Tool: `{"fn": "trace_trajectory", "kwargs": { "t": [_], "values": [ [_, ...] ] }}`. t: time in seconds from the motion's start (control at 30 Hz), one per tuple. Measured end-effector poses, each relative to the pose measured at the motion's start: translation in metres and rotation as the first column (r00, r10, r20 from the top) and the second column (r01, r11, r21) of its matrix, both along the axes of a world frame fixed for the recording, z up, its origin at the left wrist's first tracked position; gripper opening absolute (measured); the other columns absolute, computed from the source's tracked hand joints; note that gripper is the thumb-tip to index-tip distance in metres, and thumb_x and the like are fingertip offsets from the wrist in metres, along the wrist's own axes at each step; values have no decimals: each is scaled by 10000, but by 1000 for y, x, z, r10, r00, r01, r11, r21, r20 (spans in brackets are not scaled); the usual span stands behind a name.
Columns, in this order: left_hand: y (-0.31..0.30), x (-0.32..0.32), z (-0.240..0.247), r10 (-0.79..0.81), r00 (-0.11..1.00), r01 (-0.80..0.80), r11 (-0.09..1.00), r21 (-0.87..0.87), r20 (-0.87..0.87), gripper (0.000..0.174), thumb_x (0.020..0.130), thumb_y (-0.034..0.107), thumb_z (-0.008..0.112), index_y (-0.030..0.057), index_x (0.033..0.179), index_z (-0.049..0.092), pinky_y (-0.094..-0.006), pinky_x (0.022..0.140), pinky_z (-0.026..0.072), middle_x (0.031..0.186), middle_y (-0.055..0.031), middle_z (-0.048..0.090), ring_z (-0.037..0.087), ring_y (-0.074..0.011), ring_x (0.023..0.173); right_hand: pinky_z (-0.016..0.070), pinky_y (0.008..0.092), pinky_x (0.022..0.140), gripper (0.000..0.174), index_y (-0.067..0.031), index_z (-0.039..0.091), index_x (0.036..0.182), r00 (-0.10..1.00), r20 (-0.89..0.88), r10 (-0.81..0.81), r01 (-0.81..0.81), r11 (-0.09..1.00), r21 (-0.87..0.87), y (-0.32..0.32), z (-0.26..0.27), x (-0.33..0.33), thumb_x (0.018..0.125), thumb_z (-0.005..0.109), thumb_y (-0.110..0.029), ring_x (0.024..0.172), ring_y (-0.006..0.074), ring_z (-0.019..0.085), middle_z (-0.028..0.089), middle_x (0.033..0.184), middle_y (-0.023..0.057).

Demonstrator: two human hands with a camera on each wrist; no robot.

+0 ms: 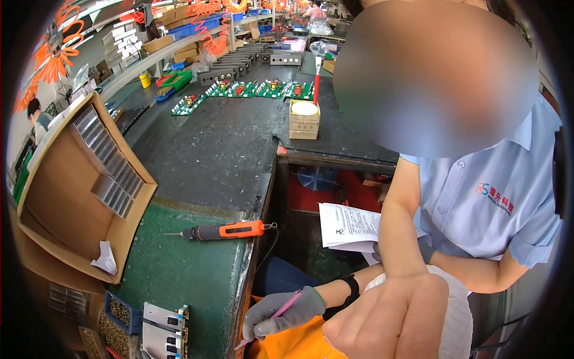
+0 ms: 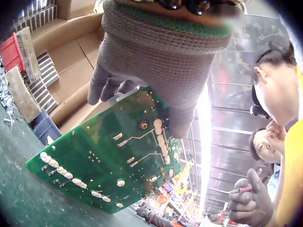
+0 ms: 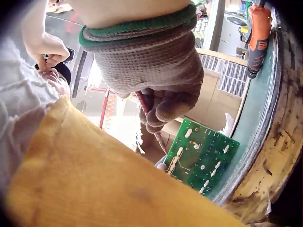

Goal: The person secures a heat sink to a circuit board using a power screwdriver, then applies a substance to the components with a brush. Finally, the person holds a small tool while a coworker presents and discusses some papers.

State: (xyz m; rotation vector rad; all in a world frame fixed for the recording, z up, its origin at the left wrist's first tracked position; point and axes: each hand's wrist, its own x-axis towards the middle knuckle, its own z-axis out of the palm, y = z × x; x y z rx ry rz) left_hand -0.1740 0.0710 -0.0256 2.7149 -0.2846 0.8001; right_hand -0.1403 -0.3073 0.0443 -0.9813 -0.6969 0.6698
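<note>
In the left wrist view, my gloved left hand [image 2: 156, 61] grips the edge of a green circuit board [image 2: 109, 151], which is tilted with its soldered side showing. My gloved right hand [image 3: 156, 80] has its fingers curled round a thin pink-red tool [image 3: 143, 103]; the tool's lower end is close to the board [image 3: 203, 156], and contact cannot be told. The head view shows my right hand [image 1: 284, 311] at the table's edge with the pink tool [image 1: 287, 304]. A board with metal plates [image 1: 161, 335] appears at the lower left there; my left hand is out of that view.
An orange and black electric screwdriver [image 1: 224, 230] lies on the green mat. Left of it stands an open carton [image 1: 66, 203] with metal grilles, above blue bins of screws [image 1: 122, 312]. Several boards [image 1: 239, 90] lie farther back. Another person [image 1: 466, 203] with papers [image 1: 350, 227] is at the right.
</note>
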Motion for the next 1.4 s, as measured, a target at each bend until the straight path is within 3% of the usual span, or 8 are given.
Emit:
{"fn": "trace_trajectory", "kwargs": {
  "t": [0.53, 0.73, 0.8, 0.87, 1.0, 1.07, 1.2, 1.4],
  "values": [
    [7, -2, -10, -41, 998, 36, 993, -109, -46, 780, 904, 424, 694, -59, 1438, 393, -494, 1070, 469, 1485, -220, 343, 470, -395, 1322, 453, 282, 855, 363, 10, 617, 1174, 998, 61, -31, 40, 986, -160, 36, -72, 3, 1027, 537, -312, 946, 138, 554, 625, 1020, 47],
    [4, -1, -8, -67, 997, 58, 981, -183, -43, 785, 899, 430, 694, -61, 1432, 393, -495, 1101, 433, 1499, -221, 319, 443, -391, 1342, 439, 335, 893, 308, -13, 618, 1035, 839, 500, -215, 224, 974, 44, 45, -2, 10, 1021, 556, -314, 927, 147, 557, 613, 1005, 47],
    [3, 0, -7, -79, 996, 72, 979, -191, -30, 791, 892, 433, 702, -66, 1425, 399, -497, 1100, 432, 1491, -222, 327, 423, -386, 1354, 436, 344, 900, 304, -17, 618, 1012, 788, 559, -258, 253, 963, 87, -30, 14, -79, 1020, 559, -315, 924, 148, 557, 611, 1002, 47],
    [4, -1, -9, -63, 997, 52, 979, -198, -49, 793, 889, 435, 705, -65, 1425, 401, -495, 1098, 433, 1491, -224, 328, 421, -387, 1356, 410, 281, 610, 154, -36, 714, 891, 627, 592, -506, 280, 856, 435, 2, 66, -46, 921, 724, -187, 744, 154, 609, 667, 867, 84],
    [5, -2, -9, -29, 997, 17, 984, -175, -68, 800, 886, 445, 709, -66, 1423, 408, -484, 1086, 445, 1482, -229, 347, 439, -389, 1346, 423, 362, 933, 269, -38, 592, 957, 859, 508, 70, -107, 993, 45, -41, 73, -26, 1029, 546, -294, 966, 138, 560, 608, 1002, 49],
    [5, -2, -6, -17, 999, 11, 993, -115, -50, 803, 885, 448, 709, -67, 1423, 409, -479, 1084, 448, 1478, -230, 356, 445, -387, 1343, 447, 368, 880, 265, 1, 616, 1097, 946, -68, 318, -284, 910, 301, -50, 45, -15, 1016, 541, -241, 977, 263, 558, 597, 1066, 120],
    [-2, -2, -1, -54, 997, 44, 982, -182, -49, 795, 890, 435, 708, -74, 1422, 407, -472, 1082, 450, 1470, -232, 377, 447, -379, 1345, 443, 305, 805, 334, 8, 625, 1100, 987, 116, -107, 126, 978, -169, 38, -84, -4, 1031, 524, -303, 870, 149, 516, 611, 925, 49],
    [1, -1, -6, -77, 996, 66, 978, -199, -48, 786, 901, 412, 701, -98, 1412, 390, -485, 1086, 444, 1491, -227, 335, 445, -384, 1336, 437, 259, 803, 320, 1, 624, 1115, 994, 66, -81, 87, 992, -92, 39, -88, -1, 1031, 533, -293, 897, 110, 518, 622, 999, 37]
  ]
}}
